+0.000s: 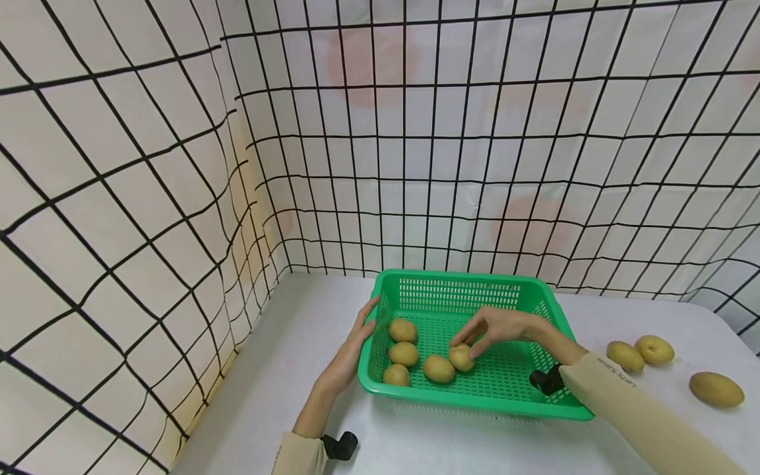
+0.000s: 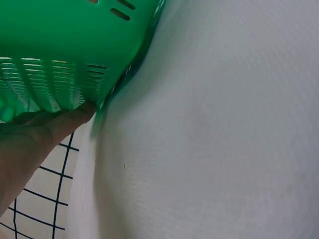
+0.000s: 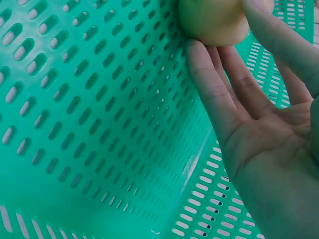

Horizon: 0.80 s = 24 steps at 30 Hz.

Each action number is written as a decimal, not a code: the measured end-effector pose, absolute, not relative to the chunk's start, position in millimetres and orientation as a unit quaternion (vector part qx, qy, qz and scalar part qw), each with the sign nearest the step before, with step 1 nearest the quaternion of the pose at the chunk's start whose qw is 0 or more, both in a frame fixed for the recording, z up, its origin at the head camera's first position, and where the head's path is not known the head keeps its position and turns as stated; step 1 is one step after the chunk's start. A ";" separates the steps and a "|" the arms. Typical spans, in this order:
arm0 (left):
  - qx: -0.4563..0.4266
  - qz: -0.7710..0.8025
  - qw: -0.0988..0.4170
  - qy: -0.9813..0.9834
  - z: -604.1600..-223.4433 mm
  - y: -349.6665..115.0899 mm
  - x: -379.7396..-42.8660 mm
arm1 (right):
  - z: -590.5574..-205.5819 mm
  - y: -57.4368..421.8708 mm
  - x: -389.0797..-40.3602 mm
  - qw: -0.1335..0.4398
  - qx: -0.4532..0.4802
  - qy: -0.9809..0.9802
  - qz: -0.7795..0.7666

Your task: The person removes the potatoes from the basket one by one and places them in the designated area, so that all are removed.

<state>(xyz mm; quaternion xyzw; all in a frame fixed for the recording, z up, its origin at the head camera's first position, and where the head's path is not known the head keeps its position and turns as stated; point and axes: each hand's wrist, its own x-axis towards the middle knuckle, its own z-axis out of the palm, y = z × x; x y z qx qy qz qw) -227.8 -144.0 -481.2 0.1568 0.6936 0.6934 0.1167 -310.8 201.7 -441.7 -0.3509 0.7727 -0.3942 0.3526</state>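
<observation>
A green plastic basket [image 1: 475, 396] with slotted walls stands on the white table. Inside it my right hand [image 1: 497, 326] pinches a potato [image 1: 461, 358] between thumb and fingertips, just beside another potato [image 1: 439, 369]. The right wrist view shows this pinched potato [image 3: 214, 22] at the fingertips, partly cut off by the top edge. Several more potatoes [image 1: 403, 354] lie along the basket's left wall. My left hand [image 1: 347, 359] rests against the outside of that wall with its fingers at the rim; the left wrist view has these fingers [image 2: 70, 122] touching the slotted side.
To the right of the basket, two potatoes [image 1: 654, 349] sit side by side on the table [image 1: 285, 343], and a browner one [image 1: 716, 389] lies farther right. Black wire grid panels [image 1: 433, 138] stand behind and to the left, backed by white sheeting.
</observation>
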 end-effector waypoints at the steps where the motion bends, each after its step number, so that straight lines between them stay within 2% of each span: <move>1: 0.156 0.693 0.117 0.694 -481.0 -144.0 -227.8 | -441.4 201.2 -310.3 0.353 -0.349 0.773 -0.395; 24: 0.160 0.693 0.117 0.693 -480.7 -144.0 -227.3 | -446.5 199.6 -310.8 0.365 -0.352 0.763 -0.402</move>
